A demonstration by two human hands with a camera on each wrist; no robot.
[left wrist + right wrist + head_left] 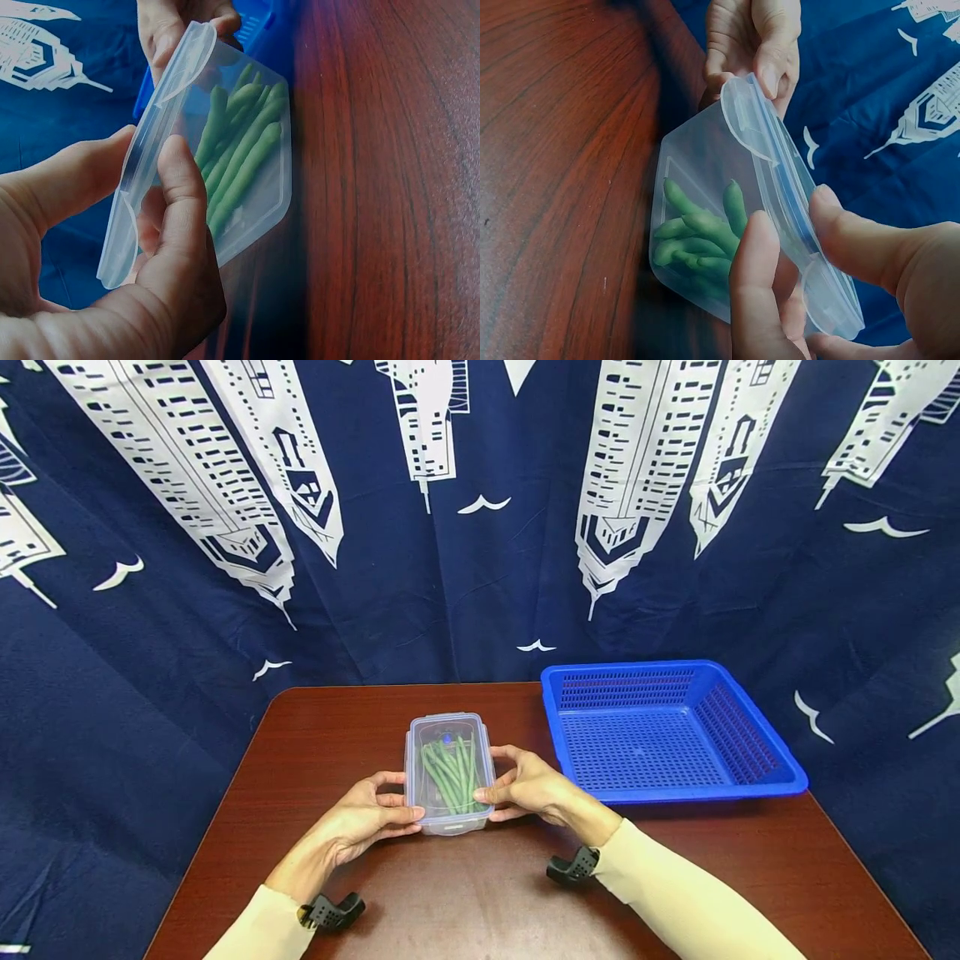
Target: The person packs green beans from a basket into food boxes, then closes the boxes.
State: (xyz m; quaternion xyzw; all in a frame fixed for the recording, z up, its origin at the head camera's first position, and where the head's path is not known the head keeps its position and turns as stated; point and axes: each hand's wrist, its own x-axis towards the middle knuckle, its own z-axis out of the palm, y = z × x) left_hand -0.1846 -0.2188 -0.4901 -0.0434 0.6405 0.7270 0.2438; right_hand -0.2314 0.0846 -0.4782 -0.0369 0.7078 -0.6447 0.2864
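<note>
A clear plastic food container (450,822) with a clear, blue-edged lid (442,723) is between my two hands, over the middle of the table. Inside lie several green beans (452,768), seen through the lid and walls. My left hand (367,814) grips the container's left side, thumb on the lid's rim and fingers under it. On the opposite side my right hand (528,785) holds it the same way, its thumb on the lid near the front corner. In both wrist views, side latch flaps (127,225) angle outward from the lid; whether they are locked I cannot tell.
A blue perforated plastic basket (637,796) stands at the right of the brown wooden table (337,718), close to my right hand. Behind the table hangs a dark blue cloth (375,610) with white building prints. Both wrists carry black camera mounts (333,912).
</note>
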